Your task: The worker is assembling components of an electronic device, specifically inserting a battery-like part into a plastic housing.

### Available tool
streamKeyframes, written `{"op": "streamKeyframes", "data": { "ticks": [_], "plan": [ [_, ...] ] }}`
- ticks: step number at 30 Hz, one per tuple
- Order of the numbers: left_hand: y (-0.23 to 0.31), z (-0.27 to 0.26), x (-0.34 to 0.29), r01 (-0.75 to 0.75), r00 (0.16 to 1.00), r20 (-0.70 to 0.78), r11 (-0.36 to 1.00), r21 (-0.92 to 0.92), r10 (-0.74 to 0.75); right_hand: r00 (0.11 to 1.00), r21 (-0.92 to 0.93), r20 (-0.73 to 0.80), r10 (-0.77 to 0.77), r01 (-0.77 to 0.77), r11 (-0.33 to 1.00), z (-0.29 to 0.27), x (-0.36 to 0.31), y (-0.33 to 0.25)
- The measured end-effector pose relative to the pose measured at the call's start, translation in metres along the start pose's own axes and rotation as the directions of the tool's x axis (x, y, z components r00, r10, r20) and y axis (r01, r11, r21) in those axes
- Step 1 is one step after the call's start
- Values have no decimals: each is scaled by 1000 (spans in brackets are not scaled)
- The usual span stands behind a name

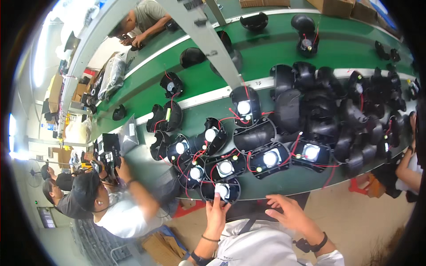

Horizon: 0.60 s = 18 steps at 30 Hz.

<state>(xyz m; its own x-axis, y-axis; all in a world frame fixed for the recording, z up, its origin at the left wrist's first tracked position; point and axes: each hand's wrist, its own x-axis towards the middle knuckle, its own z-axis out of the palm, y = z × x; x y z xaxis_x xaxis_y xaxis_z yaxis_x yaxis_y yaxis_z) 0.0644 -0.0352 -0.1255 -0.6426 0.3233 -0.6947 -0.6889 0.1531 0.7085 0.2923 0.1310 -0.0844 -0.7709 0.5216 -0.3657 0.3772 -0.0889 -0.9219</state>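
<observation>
My left hand (217, 213) reaches up to the near edge of the green bench, its fingers touching a black round housing with a lit white disc and red wires (220, 190). My right hand (290, 212) hovers just below the bench edge with fingers spread and nothing in it. Several more of these black housings with lit discs (270, 158) lie in a cluster in front of both hands, joined by red wires.
A heap of black plastic shells (337, 106) fills the right of the green bench (266, 57). A grey metal post (213, 44) crosses above. A person in a white shirt (120, 208) works at my left, another (142, 22) across the bench. Cardboard boxes (337, 6) stand at the far edge.
</observation>
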Motion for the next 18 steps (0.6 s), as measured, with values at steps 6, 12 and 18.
{"op": "streamKeyframes", "data": {
  "ticks": [6, 12, 18],
  "plan": [
    [-6, 6, 8, 56, 998, -5, 981, 187, -56, 978, 135, -165, 127, -105, 985, -53, -122, -69],
    [-8, 14, -16, 65, 998, -27, 927, 369, -60, 836, 202, -531, 134, -29, 979, -100, -273, -60],
    [-33, 71, 25, -97, 978, -49, 652, 752, 202, 560, 379, -790, 251, 124, 917, -90, -436, -47]
  ]
}}
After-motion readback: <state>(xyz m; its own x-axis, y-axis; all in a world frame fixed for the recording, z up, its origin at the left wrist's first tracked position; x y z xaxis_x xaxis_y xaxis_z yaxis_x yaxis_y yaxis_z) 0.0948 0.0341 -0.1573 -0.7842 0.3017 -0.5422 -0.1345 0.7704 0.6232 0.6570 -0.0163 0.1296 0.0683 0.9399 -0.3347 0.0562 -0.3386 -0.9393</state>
